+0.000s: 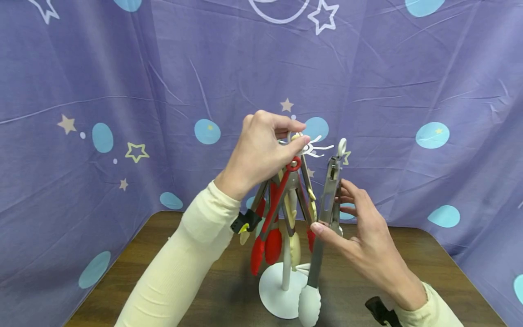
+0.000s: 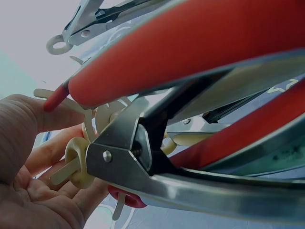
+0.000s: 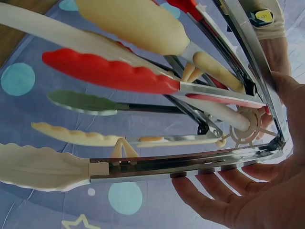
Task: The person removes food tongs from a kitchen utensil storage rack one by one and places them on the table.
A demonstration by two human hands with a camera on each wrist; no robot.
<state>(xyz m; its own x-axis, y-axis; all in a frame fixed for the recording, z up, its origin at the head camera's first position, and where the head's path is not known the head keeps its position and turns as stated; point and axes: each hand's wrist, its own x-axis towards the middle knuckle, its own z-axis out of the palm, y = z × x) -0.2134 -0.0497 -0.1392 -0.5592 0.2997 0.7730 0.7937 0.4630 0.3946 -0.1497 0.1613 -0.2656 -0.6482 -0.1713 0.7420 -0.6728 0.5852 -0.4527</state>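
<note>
My left hand [image 1: 259, 143] pinches the utensil stand [image 1: 286, 268] on top; right hand [image 1: 369, 236] grips white-tipped tongs [image 1: 328, 197].
Seemingly hanging them: the loop [image 1: 342, 146] needs a hook [image 1: 323, 147].

Left hand [image 1: 261, 141], right hand [image 1: 369, 236] bare. Pale yellow sleeves [image 1: 175, 272], 2, left one creased. Black wrist devices [image 1: 250, 220], 2; left one with yellow label [image 3: 264, 17].

Free air abv L hand [image 1: 261, 145]; red tongs [image 1: 275, 204] block stand pole [image 1: 286, 268] on L.
</note>
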